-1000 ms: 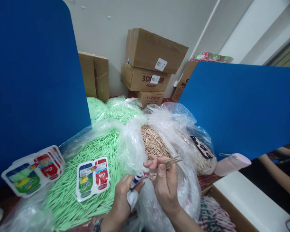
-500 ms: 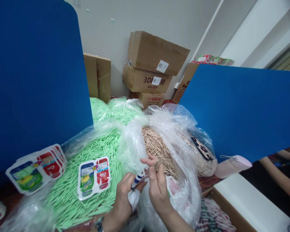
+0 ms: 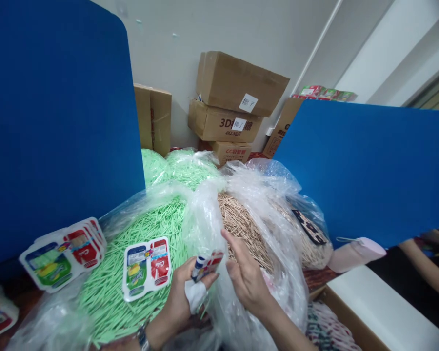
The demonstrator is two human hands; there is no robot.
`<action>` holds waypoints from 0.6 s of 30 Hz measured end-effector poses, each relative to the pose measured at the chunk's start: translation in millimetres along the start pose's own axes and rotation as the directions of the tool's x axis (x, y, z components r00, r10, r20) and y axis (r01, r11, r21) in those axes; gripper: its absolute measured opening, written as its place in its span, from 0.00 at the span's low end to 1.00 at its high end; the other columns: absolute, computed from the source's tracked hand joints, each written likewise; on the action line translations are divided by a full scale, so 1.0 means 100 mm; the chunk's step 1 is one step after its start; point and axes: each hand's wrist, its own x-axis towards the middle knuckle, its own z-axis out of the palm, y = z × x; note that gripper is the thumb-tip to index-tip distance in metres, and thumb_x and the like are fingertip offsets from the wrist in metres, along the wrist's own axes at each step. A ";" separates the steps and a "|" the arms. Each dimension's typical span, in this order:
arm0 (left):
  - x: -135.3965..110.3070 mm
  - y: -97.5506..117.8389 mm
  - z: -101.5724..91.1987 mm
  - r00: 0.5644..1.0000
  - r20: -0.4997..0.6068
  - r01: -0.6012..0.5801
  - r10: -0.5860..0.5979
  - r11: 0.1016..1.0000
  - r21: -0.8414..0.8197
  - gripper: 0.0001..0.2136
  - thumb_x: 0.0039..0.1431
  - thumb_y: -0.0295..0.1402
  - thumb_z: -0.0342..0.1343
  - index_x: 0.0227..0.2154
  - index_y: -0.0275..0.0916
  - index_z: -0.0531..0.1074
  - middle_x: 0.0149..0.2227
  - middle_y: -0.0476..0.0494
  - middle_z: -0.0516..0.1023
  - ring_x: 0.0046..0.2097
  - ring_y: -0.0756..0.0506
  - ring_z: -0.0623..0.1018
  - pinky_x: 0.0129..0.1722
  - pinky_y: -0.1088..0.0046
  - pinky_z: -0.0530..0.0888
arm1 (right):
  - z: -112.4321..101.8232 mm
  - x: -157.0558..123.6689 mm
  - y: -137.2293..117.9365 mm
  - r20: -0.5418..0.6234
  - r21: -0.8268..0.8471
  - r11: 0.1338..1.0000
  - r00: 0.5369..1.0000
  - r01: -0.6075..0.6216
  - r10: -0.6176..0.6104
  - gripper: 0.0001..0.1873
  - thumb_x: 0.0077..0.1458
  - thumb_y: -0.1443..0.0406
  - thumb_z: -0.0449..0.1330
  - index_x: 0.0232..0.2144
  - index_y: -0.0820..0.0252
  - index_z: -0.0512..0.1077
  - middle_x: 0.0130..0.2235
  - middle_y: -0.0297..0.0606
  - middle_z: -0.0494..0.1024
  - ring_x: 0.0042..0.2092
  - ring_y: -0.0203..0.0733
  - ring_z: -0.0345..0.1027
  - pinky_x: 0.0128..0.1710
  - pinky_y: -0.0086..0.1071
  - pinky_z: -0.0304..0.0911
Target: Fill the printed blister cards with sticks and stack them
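My left hand (image 3: 181, 291) grips a small printed blister pack (image 3: 208, 265), tilted so its blue and red face shows at a slant. A white scrap (image 3: 195, 296), soft-looking, is at that hand's palm. Just to the right, my right hand (image 3: 247, 278) has its fingers stretched out and nothing visible in it, in front of a clear bag of thin brown sticks (image 3: 241, 222). Left of both hands lie many thin green sticks (image 3: 113, 273) in an open clear bag. On them rests another blister pack (image 3: 147, 269) with green and red can-shaped labels.
A stack of similar packs (image 3: 64, 253) sits at the left. Blue partitions (image 3: 58, 117) stand on both sides, cardboard boxes (image 3: 225, 122) at the back. On the right are a pink bottle (image 3: 356, 254), an open carton (image 3: 354, 312) with wrapped items, and another person's arm (image 3: 429, 270).
My right hand has opened, and the brown sticks it held by the blister pack no longer show in it. The left hand has shifted slightly left and turned the pack.
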 end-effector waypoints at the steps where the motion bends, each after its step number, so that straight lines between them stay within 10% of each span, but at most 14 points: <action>1: 0.00 0.01 -0.02 0.999 0.019 0.035 -0.034 0.999 -0.030 0.11 0.55 0.36 0.60 0.38 0.35 0.75 0.36 0.42 0.80 0.39 0.41 0.77 0.39 0.69 0.73 | 0.01 0.02 0.00 -0.004 0.004 1.000 1.000 -0.007 0.007 0.30 0.61 0.67 0.53 0.63 0.48 0.53 0.61 0.40 0.64 0.60 0.49 0.59 0.58 0.48 0.58; 7: -0.02 -0.06 -0.22 0.990 -0.078 0.109 -0.116 0.990 -0.085 0.11 0.49 0.37 0.63 0.33 0.36 0.73 0.31 0.45 0.80 0.33 0.44 0.77 0.34 0.71 0.73 | 0.10 0.12 0.06 -0.002 0.051 0.999 1.000 -0.009 0.009 0.19 0.60 0.67 0.54 0.53 0.48 0.69 0.43 0.39 0.79 0.41 0.44 0.75 0.41 0.37 0.70; 14: -0.07 -0.04 -0.43 0.983 -0.174 0.070 -0.052 0.993 0.096 0.11 0.47 0.35 0.64 0.23 0.37 0.67 0.20 0.55 0.67 0.24 0.51 0.67 0.24 0.77 0.64 | 0.18 0.35 -0.08 0.291 0.143 0.987 0.956 -0.076 0.031 0.09 0.57 0.58 0.58 0.37 0.54 0.74 0.28 0.31 0.76 0.28 0.36 0.68 0.28 0.28 0.61; 18: -0.08 0.13 -0.56 0.998 -0.059 0.006 0.006 0.979 0.206 0.08 0.47 0.33 0.63 0.25 0.37 0.69 0.23 0.55 0.67 0.26 0.51 0.66 0.26 0.77 0.63 | 0.35 0.48 -0.17 0.243 -0.007 0.996 0.966 0.089 -0.085 0.18 0.58 0.55 0.57 0.20 0.56 0.68 0.22 0.31 0.67 0.26 0.35 0.60 0.29 0.27 0.55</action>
